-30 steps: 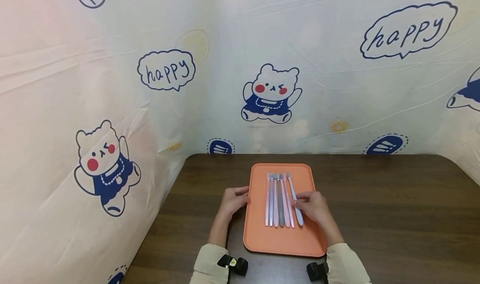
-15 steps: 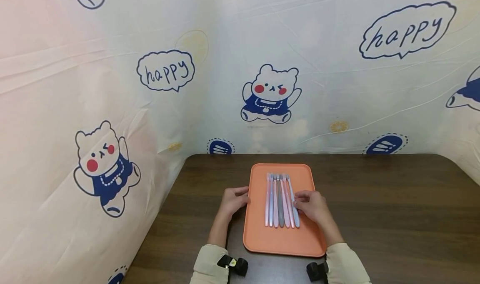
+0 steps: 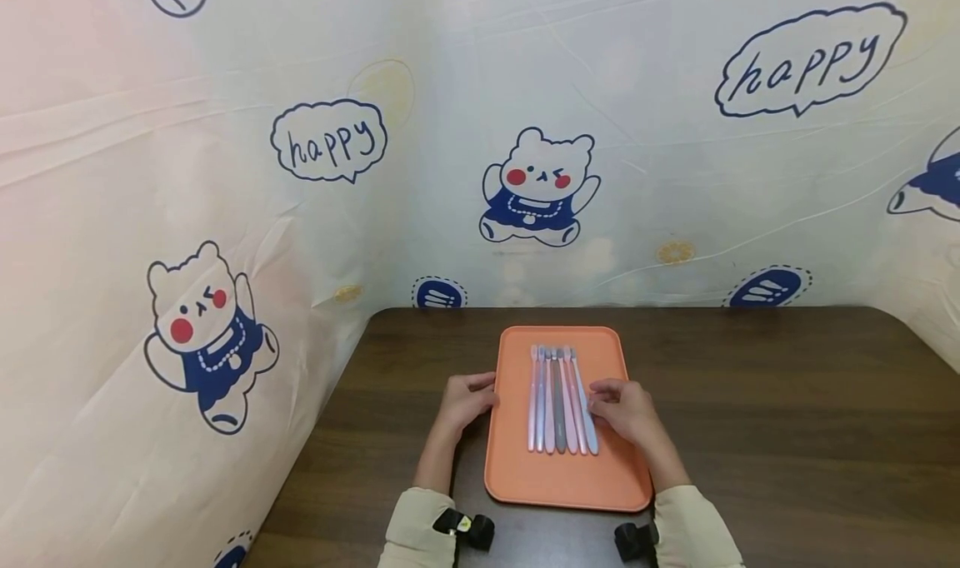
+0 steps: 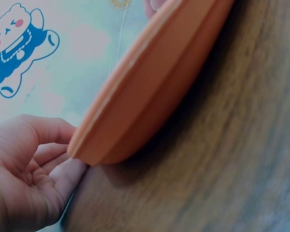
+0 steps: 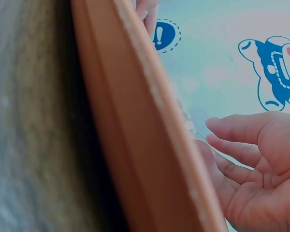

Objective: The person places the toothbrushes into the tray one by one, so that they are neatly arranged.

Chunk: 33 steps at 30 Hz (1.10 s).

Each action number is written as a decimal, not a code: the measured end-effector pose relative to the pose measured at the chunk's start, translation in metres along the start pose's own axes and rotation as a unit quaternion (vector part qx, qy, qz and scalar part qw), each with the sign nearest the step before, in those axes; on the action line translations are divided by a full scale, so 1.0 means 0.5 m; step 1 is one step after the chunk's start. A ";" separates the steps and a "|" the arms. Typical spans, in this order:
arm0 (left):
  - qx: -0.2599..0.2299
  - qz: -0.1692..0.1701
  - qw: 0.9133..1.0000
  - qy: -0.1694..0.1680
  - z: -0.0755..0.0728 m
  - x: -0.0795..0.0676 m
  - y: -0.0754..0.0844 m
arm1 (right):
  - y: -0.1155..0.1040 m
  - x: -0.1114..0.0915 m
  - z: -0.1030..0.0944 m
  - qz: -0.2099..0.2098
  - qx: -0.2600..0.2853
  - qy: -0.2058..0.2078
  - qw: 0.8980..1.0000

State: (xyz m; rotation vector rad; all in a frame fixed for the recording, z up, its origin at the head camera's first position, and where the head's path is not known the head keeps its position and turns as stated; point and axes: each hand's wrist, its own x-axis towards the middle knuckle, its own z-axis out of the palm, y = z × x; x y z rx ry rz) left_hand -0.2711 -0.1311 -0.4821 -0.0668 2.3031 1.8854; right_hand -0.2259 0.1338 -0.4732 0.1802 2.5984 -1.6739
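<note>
An orange tray (image 3: 566, 480) lies on the dark wooden table, with several toothbrushes side by side on it, heads toward the far edge. They are pink, blue and grey; a grey toothbrush (image 3: 559, 422) is near the middle, and a light blue toothbrush (image 3: 592, 440) ends the row on the right. My left hand (image 3: 465, 401) pinches the tray's left rim, index finger and thumb at the edge in the left wrist view. Over the tray's right side, my right hand (image 3: 628, 410) has its fingertips beside the light blue toothbrush, fingers loosely bent and apart in the right wrist view.
The brown table (image 3: 787, 418) extends to both sides of the tray. Behind it and at the left hangs a pale cloth (image 3: 442, 160) printed with bears and "happy" bubbles. A black wrist camera (image 3: 480, 533) is worn on the left sleeve, another black camera (image 3: 633, 541) on the right.
The light blue toothbrush, slanted away from the row a second ago, has swung left and now lies close along the others. The right hand has eased off it slightly; the left hand stays put.
</note>
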 end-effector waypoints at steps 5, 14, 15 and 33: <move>0.008 0.010 1.000 -0.004 0.001 -0.003 0.007 | 0.004 0.001 -0.006 -0.010 0.013 -0.003 1.000; 0.015 0.030 0.999 -0.002 -0.002 0.013 -0.014 | 0.014 0.000 -0.030 0.000 0.068 -0.008 0.998; 0.014 0.031 0.999 -0.003 -0.001 0.014 -0.013 | 0.015 0.000 -0.034 0.001 0.073 -0.008 0.997; 0.163 0.118 0.980 0.009 -0.005 0.020 -0.010 | 0.029 0.001 -0.074 -0.033 0.084 0.034 0.995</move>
